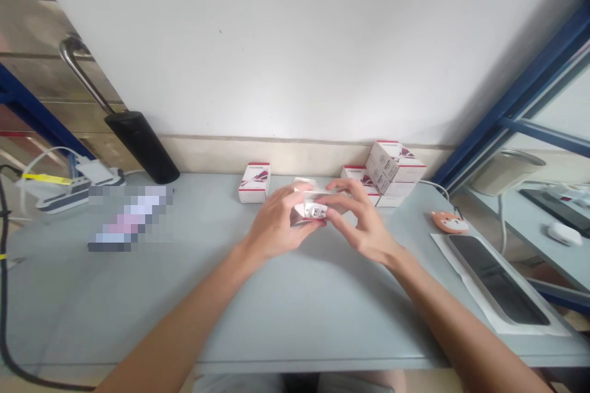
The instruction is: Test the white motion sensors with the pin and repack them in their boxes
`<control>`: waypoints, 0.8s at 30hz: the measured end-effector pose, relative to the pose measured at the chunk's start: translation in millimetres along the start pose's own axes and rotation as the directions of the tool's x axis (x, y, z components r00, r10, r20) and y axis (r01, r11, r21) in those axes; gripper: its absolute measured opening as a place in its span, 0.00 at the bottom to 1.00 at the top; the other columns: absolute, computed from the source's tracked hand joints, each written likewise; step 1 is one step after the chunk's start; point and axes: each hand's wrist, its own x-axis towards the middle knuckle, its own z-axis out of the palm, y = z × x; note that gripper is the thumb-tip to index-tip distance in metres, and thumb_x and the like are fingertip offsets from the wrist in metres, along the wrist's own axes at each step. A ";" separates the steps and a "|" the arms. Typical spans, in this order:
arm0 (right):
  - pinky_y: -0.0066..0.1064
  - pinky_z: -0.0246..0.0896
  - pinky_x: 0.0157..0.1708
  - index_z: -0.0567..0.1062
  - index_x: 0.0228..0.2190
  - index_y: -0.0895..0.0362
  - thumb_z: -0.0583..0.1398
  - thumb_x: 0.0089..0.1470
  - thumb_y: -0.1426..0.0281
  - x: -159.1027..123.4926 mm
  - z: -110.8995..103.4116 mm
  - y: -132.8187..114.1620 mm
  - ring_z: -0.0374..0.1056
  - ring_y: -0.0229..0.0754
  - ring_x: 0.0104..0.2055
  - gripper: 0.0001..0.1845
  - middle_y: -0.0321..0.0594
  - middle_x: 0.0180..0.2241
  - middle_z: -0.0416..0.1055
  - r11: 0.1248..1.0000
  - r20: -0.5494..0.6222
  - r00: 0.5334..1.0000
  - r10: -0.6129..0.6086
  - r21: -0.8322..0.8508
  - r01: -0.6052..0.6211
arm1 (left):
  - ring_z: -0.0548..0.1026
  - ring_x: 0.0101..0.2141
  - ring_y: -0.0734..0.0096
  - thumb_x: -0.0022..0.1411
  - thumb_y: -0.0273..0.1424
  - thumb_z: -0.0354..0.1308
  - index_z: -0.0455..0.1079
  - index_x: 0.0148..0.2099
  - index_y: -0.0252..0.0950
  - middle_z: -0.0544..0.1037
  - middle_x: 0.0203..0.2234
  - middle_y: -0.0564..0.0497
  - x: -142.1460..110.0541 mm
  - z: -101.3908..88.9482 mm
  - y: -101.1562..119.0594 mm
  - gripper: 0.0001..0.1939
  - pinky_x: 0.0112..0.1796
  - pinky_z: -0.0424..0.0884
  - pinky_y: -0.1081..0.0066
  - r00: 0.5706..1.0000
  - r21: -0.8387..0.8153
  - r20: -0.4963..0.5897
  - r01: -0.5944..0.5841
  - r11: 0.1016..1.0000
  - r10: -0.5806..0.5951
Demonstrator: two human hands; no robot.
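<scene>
stretching over a smooth, matt blue-grey tabletop (258,313), two bare forearms lead to the hands. at the right, a glossy dark slab (498,279) with rounded corners lies on a white sheet (452,258). around the table's middle, the left hand (271,227) is closed about a small card box (298,217), thumb above and fingers below. the right hand (366,230) curves narrowly at the open end, thumb beside a white moulded piece (317,212); whether its fingertips pinch anything, i cannot tell. the box is white with red along its edge, its pale flap raised; whether it touches the tabletop is unclear. near the right edge sits a rounded orange-and-white animal-shaped item (447,221). beyond the hands stand a single carton (255,184) and a stack of cartons (401,172), crisp-edged, white, with red bands and swooping red graphics; their lettering is too small to read. behind rises a plain, smooth white panel (299,43).
</scene>
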 end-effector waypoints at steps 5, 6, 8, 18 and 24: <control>0.42 0.69 0.50 0.77 0.36 0.52 0.64 0.64 0.59 8.1 -7.5 7.3 0.74 0.48 0.48 0.10 0.43 0.44 0.77 0.971 -0.252 0.955 0.160 0.214 -0.106 | 0.80 0.49 0.58 0.61 0.35 0.73 0.59 0.56 0.46 0.80 0.53 0.44 1.8 2.2 -0.2 0.29 0.50 0.75 0.55 0.992 0.086 -0.118 -0.032 0.996 0.043; 0.41 0.70 0.47 0.77 0.37 0.52 0.63 0.64 0.57 9.9 -10.7 13.9 0.74 0.47 0.45 0.11 0.42 0.42 0.78 0.966 -0.331 0.918 0.218 0.206 -0.155 | 0.79 0.49 0.58 0.61 0.35 0.73 0.58 0.57 0.46 0.80 0.53 0.44 2.2 1.8 -0.3 0.30 0.51 0.73 0.54 0.991 0.111 -0.130 -0.009 0.994 0.023; 0.39 0.69 0.43 0.78 0.41 0.52 0.63 0.63 0.55 12.1 -16.9 31.2 0.75 0.46 0.39 0.14 0.41 0.39 0.80 0.947 -0.464 0.827 0.317 0.104 -0.305 | 0.78 0.51 0.57 0.61 0.35 0.72 0.57 0.58 0.47 0.81 0.52 0.45 3.1 -0.1 -0.4 0.30 0.57 0.68 0.49 0.992 0.157 -0.130 0.024 0.987 -0.003; 0.37 0.63 0.33 0.79 0.45 0.55 0.54 0.68 0.63 5.5 -2.3 81.6 0.75 0.48 0.34 0.16 0.52 0.44 0.78 0.675 -0.386 0.825 0.413 -0.479 -0.562 | 0.77 0.52 0.56 0.63 0.31 0.69 0.65 0.46 0.43 0.79 0.52 0.45 8.1 -9.3 8.4 0.16 0.53 0.71 0.53 0.999 0.105 0.050 -0.014 0.994 0.009; 0.38 0.68 0.36 0.80 0.47 0.52 0.54 0.70 0.60 7.9 -14.5 41.9 0.72 0.46 0.36 0.17 0.47 0.45 0.74 0.875 -0.384 0.908 0.165 -0.368 -0.315 | 0.77 0.51 0.54 0.65 0.34 0.68 0.66 0.47 0.43 0.79 0.51 0.44 7.7 -4.2 7.6 0.14 0.52 0.72 0.52 0.998 0.184 0.025 -0.065 0.981 0.061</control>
